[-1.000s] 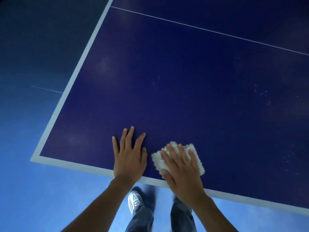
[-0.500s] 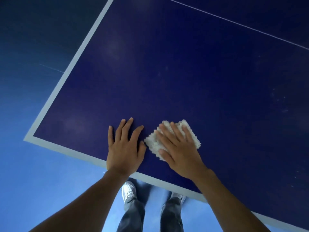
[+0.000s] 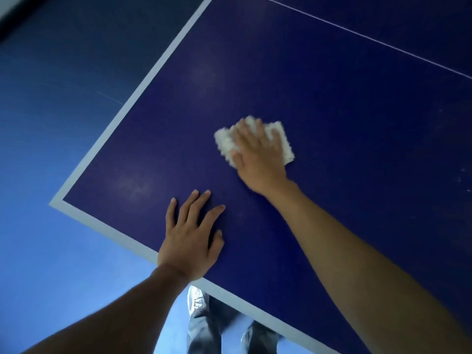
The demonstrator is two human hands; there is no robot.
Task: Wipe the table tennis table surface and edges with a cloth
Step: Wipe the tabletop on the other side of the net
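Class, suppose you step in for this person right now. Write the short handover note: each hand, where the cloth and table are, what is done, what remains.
Right hand: flat on the white cloth, fingers spread, pressing it onto the table, well in from the near edge.
Left hand: empty, palm down on the table tennis table by the near white border, bracing.
Done: cannot tell from this picture which areas are already wiped.
Left: faint smudges near the corner and specks at far right; white border and edges likely remain to be wiped.
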